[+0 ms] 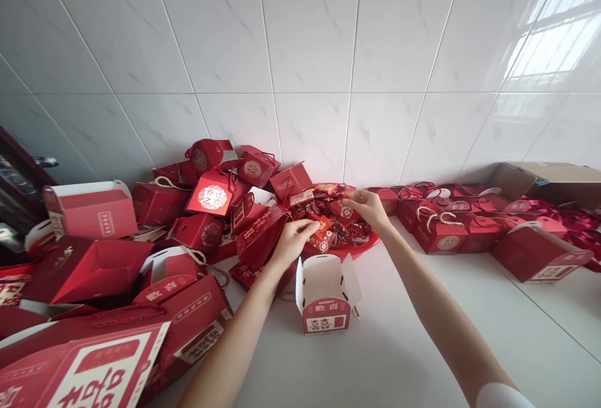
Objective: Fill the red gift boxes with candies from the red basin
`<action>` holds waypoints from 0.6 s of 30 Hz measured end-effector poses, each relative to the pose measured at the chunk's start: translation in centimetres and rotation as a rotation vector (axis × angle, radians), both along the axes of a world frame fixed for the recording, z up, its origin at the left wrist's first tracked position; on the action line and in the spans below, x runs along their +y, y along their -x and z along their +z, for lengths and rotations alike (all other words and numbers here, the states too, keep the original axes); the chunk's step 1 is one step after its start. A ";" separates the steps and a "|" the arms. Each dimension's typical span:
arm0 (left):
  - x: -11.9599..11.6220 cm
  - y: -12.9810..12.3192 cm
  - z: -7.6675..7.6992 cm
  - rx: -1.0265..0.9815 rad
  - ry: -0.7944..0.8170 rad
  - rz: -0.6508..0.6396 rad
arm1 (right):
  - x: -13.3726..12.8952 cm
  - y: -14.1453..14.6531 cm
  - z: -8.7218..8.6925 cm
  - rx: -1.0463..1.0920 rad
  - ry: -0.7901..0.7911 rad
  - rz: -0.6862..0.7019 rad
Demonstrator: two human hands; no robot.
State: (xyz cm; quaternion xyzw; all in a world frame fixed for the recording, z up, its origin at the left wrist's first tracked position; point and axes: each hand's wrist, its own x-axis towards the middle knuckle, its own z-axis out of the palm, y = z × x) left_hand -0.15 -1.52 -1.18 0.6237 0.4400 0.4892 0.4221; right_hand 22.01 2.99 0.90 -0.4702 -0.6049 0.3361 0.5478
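The left hand (295, 242) pinches a glossy red packet (323, 233). The right hand (370, 208), fingertips pressed together, reaches over a round red plastic basin (364, 249).

I see marble-look wall tiles (310, 26), barred window reflection (556, 45), smooth white surface (399, 339); home perhaps, view too tight to settle.

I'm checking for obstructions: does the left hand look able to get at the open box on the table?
Probably yes: the left hand is close to the open box, whose top is uncovered, and nothing seems to stand between them.
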 end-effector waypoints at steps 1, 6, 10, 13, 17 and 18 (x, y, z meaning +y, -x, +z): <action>0.0 0.0 0.0 0.001 -0.001 -0.001 | 0.1 -0.1 -0.1 -0.006 -0.014 -0.025; 0.0 0.0 0.0 0.013 -0.009 -0.002 | 0.3 -0.8 -0.8 -0.074 0.054 -0.096; 0.1 0.0 -0.1 0.029 -0.014 0.008 | 0.3 -1.3 -1.2 -0.088 0.043 -0.144; 0.1 0.0 -0.1 0.038 -0.022 0.010 | 0.1 -1.6 -1.1 -0.049 0.016 -0.160; 0.1 0.0 0.0 0.049 -0.022 0.010 | -0.7 -1.6 -0.5 0.046 0.028 -0.115; 0.1 0.1 0.0 0.050 -0.022 0.009 | -0.9 -1.6 -0.4 0.075 0.040 -0.096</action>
